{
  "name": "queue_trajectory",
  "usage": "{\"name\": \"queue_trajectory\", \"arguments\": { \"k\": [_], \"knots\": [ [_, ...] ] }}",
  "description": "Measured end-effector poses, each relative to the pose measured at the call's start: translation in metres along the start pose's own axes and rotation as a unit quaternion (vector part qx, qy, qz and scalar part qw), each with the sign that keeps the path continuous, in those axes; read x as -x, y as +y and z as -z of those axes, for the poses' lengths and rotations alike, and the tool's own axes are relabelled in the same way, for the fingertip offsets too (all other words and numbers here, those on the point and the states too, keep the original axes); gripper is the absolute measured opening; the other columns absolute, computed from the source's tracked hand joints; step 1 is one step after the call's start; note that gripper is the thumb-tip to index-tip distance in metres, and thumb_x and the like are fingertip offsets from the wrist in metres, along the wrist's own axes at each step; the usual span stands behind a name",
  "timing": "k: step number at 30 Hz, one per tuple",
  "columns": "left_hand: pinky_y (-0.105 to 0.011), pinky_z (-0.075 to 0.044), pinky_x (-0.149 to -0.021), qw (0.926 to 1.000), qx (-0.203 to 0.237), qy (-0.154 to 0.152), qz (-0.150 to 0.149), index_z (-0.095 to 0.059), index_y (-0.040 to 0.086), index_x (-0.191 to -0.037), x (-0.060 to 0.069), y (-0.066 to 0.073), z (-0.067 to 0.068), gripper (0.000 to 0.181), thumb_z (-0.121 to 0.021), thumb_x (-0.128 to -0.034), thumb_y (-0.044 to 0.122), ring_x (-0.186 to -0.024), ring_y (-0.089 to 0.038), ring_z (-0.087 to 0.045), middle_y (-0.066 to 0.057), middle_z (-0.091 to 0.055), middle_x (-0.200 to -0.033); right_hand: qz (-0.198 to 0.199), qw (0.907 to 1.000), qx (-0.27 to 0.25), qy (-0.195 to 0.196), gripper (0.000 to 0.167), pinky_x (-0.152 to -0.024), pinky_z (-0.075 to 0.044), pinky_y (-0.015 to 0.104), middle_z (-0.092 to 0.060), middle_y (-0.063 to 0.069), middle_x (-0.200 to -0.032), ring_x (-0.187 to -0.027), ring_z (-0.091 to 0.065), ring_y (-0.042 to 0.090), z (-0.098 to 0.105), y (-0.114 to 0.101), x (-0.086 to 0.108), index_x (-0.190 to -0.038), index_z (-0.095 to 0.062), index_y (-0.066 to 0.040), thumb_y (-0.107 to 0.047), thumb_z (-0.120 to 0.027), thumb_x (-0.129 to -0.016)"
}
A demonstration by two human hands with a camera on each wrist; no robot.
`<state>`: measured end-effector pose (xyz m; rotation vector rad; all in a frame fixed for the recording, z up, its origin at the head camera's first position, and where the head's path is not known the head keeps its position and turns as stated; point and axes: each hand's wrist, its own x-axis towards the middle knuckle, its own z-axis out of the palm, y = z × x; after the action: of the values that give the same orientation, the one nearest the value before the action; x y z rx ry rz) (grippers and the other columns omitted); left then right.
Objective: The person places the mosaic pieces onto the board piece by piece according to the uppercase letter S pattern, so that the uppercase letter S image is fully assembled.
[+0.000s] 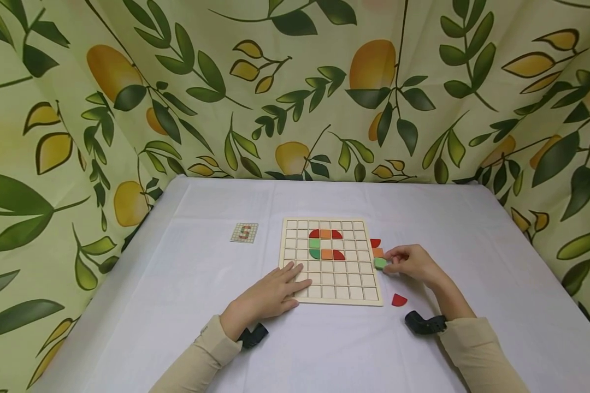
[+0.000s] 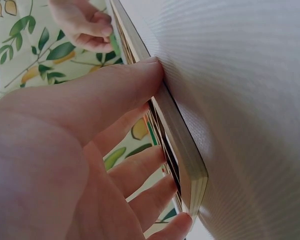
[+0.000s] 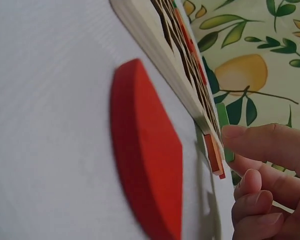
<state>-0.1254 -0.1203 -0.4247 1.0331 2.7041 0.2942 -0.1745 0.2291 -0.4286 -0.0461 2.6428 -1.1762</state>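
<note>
A wooden grid board (image 1: 346, 281) lies on the white cloth. On its upper middle, red, orange and green pieces form a C-like curve. My left hand (image 1: 270, 292) rests on the board's near left corner, fingers spread and fairly straight; in the left wrist view its thumb (image 2: 135, 80) touches the board's edge. Just off the right edge, my right hand (image 1: 415, 263) pinches a green piece (image 1: 380, 263) between thumb and forefinger. The right wrist view shows that green piece (image 3: 223, 117) partly hidden by the fingertips. Beside it lie an orange piece (image 1: 377, 252) and a red piece (image 1: 375, 242).
A red quarter-circle piece (image 1: 399, 300) lies on the cloth near the board's near right corner, large in the right wrist view. A small pattern card (image 1: 244, 233) with an S-like figure lies left of the board. A leaf-and-fruit printed curtain (image 1: 319, 109) surrounds the table.
</note>
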Motion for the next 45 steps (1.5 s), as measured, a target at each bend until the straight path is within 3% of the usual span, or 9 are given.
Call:
{"name": "queue_trajectory", "arguments": {
  "k": [14,22,36,45],
  "knots": [
    [-0.05,-0.031,-0.12,1.0,0.002,-0.004,0.003,-0.045,0.022,-0.145,0.001,0.0,0.0,0.049,-0.055,-0.0976,0.028,-0.15,-0.034,-0.024,-0.013,-0.031,-0.159,0.015,0.9993,-0.026,-0.021,0.038,-0.054,-0.036,0.016,-0.048,-0.002,-0.071,-0.068,-0.044,0.008,-0.004,-0.013,-0.003,-0.107,-0.066,0.01,-0.01,-0.078,-0.077],
    [-0.05,-0.031,-0.12,1.0,0.004,-0.001,0.003,-0.045,0.022,-0.145,0.0,0.0,-0.002,0.049,-0.055,-0.0976,0.028,-0.15,-0.034,-0.024,-0.013,-0.031,-0.159,0.051,0.9977,-0.037,-0.024,0.034,-0.052,-0.034,0.017,-0.047,-0.004,-0.068,-0.063,-0.042,0.006,-0.009,-0.018,-0.004,-0.102,-0.066,0.011,-0.006,-0.077,-0.075],
    [-0.05,-0.031,-0.12,1.0,0.008,0.001,0.001,-0.046,0.022,-0.145,0.001,0.0,-0.001,0.049,-0.055,-0.0976,0.028,-0.15,-0.034,-0.025,-0.013,-0.032,-0.159,0.04,0.9984,-0.03,-0.029,0.031,-0.055,-0.035,0.017,-0.047,-0.003,-0.067,-0.066,-0.044,0.011,-0.023,-0.024,-0.012,-0.1,-0.068,0.005,-0.01,-0.079,-0.076],
    [-0.05,-0.031,-0.12,1.0,0.005,-0.001,0.004,-0.045,0.022,-0.145,0.0,0.0,0.0,0.049,-0.055,-0.0975,0.029,-0.15,-0.034,-0.024,-0.013,-0.031,-0.159,0.058,0.9974,-0.031,-0.032,0.031,-0.055,-0.036,0.018,-0.049,-0.003,-0.066,-0.066,-0.045,0.012,-0.029,-0.029,-0.015,-0.1,-0.068,0.007,-0.009,-0.079,-0.076]
  ]
}}
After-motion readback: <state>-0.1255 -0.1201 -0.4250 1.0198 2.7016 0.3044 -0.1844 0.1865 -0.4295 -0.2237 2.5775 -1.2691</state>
